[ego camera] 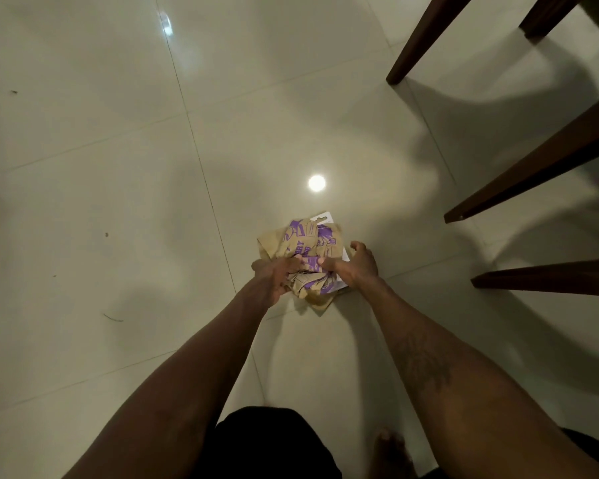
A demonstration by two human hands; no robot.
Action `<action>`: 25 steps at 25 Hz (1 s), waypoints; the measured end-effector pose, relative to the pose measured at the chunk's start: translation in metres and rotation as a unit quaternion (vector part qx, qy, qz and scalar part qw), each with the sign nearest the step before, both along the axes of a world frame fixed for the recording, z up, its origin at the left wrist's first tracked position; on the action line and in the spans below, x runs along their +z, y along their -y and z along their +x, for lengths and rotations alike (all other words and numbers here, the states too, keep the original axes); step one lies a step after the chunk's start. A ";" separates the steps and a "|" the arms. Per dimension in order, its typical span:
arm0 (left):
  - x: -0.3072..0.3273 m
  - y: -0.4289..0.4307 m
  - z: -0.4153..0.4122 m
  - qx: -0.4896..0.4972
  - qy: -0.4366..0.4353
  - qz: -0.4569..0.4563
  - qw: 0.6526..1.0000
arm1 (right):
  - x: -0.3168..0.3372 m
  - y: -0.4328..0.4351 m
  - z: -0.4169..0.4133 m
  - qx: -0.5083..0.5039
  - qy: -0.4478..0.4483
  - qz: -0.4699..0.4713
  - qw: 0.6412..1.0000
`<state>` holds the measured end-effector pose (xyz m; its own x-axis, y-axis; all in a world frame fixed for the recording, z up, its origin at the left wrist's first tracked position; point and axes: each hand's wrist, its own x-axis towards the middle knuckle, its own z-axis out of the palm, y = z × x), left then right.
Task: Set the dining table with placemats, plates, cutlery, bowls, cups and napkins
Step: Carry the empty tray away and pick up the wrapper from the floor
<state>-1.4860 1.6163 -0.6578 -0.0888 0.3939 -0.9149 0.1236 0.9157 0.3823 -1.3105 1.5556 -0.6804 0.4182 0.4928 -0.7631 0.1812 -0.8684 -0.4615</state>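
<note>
Lower centre: left hand (274, 275) and right hand (357, 267) both clench crumpled brown paper bag (306, 238) down at tiled floor (118, 167), probably gathering it up or opening it for tableware. Contents hidden. Upper right: wooden legs (533, 167).

Two bare forearms reach up from the bottom edge, the left from about 7 o'clock and the right from about 5 o'clock, and meet just below centre. The left hand (274, 276) curls its fingers into a crumpled paper bag (306, 242). The right hand (360, 267), just beside it at 3 o'clock, grips the same bag, thumb on top, fingers bent over its edge. A bare foot (391, 447) shows near 6 o'clock.
</note>
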 end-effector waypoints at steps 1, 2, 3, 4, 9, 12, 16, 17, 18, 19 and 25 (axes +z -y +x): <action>0.000 0.003 0.001 0.000 0.008 0.000 1.000 | -0.003 0.002 0.001 0.001 -0.009 -0.007 1.000; 0.006 0.006 0.003 -0.012 0.020 -0.005 1.000 | 0.002 0.005 0.001 -0.001 -0.016 -0.010 1.000; 0.015 0.007 0.006 -0.028 0.029 -0.012 0.999 | 0.009 0.006 0.000 -0.016 -0.018 -0.008 1.000; 0.025 0.008 0.009 -0.040 0.031 -0.014 0.999 | 0.021 0.010 -0.002 -0.035 -0.017 0.003 0.999; 0.149 0.012 0.013 -0.108 0.012 0.017 0.994 | 0.147 0.032 -0.007 -0.126 -0.041 0.060 0.989; 0.259 0.025 0.006 -0.132 0.012 0.021 0.991 | 0.250 0.054 -0.013 -0.167 -0.067 0.087 0.980; 0.408 0.046 0.000 -0.144 0.041 0.063 0.987 | 0.394 0.081 -0.022 -0.207 -0.113 0.122 0.964; 0.450 0.051 0.000 -0.151 0.050 0.074 0.985 | 0.432 0.089 -0.024 -0.211 -0.122 0.129 0.961; 0.486 0.057 0.000 -0.158 0.058 0.083 0.982 | 0.465 0.097 -0.025 -0.211 -0.131 0.129 0.960; 0.516 0.062 0.000 -0.168 0.069 0.089 0.979 | 0.493 0.105 -0.027 -0.213 -0.141 0.128 0.958; 0.632 0.092 -0.001 -0.277 0.065 0.081 0.955 | 0.605 0.158 -0.023 -0.219 -0.147 0.150 0.953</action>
<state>-1.4866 1.5247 -0.0262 0.2855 0.4837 -0.8274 0.5143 0.6511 0.5581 -1.3331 1.3974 -0.0757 0.4229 0.5358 -0.7309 -0.3436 -0.6515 -0.6764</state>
